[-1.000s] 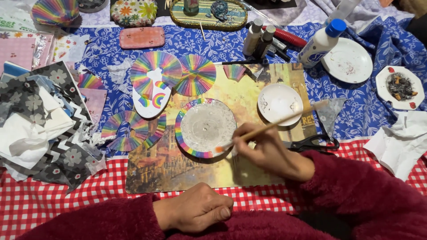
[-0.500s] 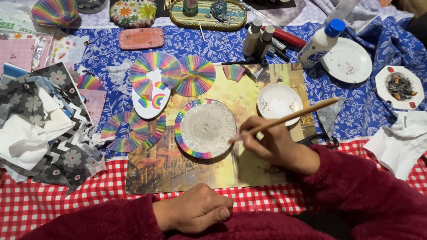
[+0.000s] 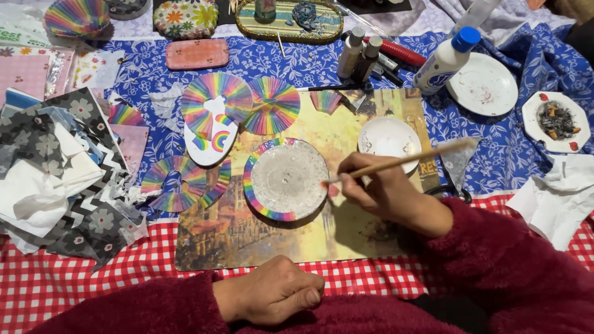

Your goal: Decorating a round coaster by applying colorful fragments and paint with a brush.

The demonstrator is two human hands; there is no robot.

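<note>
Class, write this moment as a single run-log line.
right hand: holds brush, tip at rim of rainbow-edged disc | left hand: closed fist on checked cloth, holding nothing

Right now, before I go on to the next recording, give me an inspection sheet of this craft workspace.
Surface: red checked cloth, blue floral cloth behind it, painted placemat in the middle.
Job's things: round disc with rainbow rim on the placemat; wooden brush with its tip at the disc's right edge.
Clutter: patterned paper pile, rainbow paper fans, small white dish, white glue bottle with blue cap, white plate.
Hands: right hand grips the brush; left hand rests closed on the checked cloth, holding nothing.
Cables: nothing seen.
Surroundings: crumpled white tissue at right.
</note>
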